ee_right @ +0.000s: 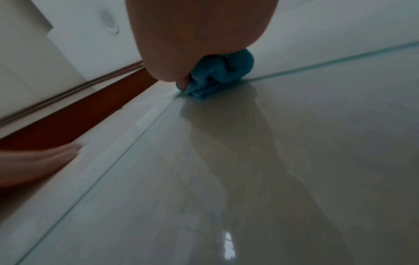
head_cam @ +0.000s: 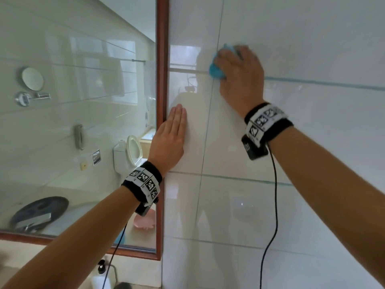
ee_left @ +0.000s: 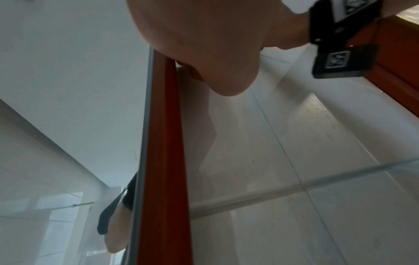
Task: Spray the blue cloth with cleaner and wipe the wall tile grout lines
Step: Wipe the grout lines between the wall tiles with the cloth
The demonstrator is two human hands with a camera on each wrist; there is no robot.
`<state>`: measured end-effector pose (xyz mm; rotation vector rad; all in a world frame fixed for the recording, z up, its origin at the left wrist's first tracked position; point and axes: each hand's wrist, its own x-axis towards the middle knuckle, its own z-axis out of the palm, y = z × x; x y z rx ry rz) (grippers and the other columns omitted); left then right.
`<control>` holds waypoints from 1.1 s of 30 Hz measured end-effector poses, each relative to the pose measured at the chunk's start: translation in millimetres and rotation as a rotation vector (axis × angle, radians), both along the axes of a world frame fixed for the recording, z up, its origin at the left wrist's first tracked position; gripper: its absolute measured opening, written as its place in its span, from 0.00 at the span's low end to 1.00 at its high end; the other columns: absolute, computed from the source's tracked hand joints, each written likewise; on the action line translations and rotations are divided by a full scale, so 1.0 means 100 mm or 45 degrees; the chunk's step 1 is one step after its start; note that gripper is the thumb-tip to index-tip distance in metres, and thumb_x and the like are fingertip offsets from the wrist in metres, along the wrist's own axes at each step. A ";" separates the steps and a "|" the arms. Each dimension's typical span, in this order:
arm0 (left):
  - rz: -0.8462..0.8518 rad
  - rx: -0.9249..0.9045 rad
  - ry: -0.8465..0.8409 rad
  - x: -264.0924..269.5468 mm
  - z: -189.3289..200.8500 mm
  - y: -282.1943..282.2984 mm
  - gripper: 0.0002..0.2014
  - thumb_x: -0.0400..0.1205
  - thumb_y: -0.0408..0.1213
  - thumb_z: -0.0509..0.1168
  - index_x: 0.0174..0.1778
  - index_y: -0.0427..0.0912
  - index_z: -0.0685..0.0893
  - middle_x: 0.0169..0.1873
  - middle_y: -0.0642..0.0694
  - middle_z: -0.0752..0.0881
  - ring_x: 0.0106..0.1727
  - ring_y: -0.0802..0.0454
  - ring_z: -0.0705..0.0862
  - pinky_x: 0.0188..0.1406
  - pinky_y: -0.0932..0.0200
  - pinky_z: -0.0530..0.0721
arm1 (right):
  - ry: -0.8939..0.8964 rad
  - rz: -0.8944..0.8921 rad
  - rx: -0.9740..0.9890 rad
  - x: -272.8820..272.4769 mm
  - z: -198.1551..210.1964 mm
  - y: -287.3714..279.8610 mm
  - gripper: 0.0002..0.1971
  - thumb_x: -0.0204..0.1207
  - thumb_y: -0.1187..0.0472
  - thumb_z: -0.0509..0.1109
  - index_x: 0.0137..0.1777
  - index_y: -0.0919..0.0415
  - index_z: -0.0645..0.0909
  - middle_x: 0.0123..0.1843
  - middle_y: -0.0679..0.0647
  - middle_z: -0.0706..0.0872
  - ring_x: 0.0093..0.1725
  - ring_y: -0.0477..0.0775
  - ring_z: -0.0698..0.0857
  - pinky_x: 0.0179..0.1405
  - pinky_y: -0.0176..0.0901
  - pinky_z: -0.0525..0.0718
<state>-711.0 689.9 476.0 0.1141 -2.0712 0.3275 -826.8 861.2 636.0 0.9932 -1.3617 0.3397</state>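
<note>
Right hand (head_cam: 239, 74): at 12 o'clock in the head view, fingers curled over a bunched blue cloth (head_cam: 216, 68), pressing it to the white wall tile (head_cam: 312, 132). Blurred in the head view.

Blue cloth: wadded, on the wall where the vertical grout line (head_cam: 205, 142) crosses the horizontal grout line (head_cam: 323, 84). In the right wrist view the cloth (ee_right: 217, 80) sits on that crossing, under the palm.

Left hand (head_cam: 170, 138): at 9 o'clock of centre, flat against the tile, fingers (head_cam: 179, 115) straight and pressed together, pointing up; its thumb side lies just beside the red-brown mirror frame (head_cam: 162, 80). It holds nothing.

Mirror (head_cam: 79, 101): left of the frame, reflecting a toilet (head_cam: 129, 153) and a round wall mirror (head_cam: 32, 79).

Both wrists: black bands with printed marker squares; a black cable (head_cam: 275, 205) hangs from the right one.

Pump bottle (head_cam: 102, 276): at 7 o'clock, bottom edge.
</note>
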 end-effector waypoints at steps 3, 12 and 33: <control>0.002 0.053 -0.012 0.03 0.03 0.07 0.33 0.79 0.25 0.51 0.84 0.24 0.68 0.84 0.28 0.70 0.84 0.34 0.73 0.76 0.44 0.80 | -0.047 0.032 -0.139 0.02 0.18 -0.05 0.17 0.67 0.71 0.72 0.56 0.58 0.89 0.61 0.50 0.91 0.61 0.66 0.87 0.57 0.55 0.87; 0.038 0.080 -0.023 0.04 0.40 0.22 0.38 0.79 0.23 0.56 0.89 0.27 0.57 0.89 0.30 0.60 0.90 0.37 0.61 0.88 0.45 0.66 | 0.259 -0.009 0.454 -0.03 -0.24 0.12 0.14 0.75 0.69 0.69 0.57 0.59 0.89 0.61 0.54 0.90 0.64 0.66 0.85 0.69 0.59 0.79; 0.079 0.080 0.000 -0.11 0.76 0.16 0.36 0.80 0.28 0.43 0.89 0.28 0.59 0.87 0.31 0.64 0.88 0.37 0.66 0.84 0.42 0.72 | 0.060 -0.208 0.290 -0.04 -0.09 0.18 0.12 0.70 0.68 0.73 0.53 0.60 0.88 0.60 0.54 0.87 0.58 0.65 0.82 0.57 0.58 0.80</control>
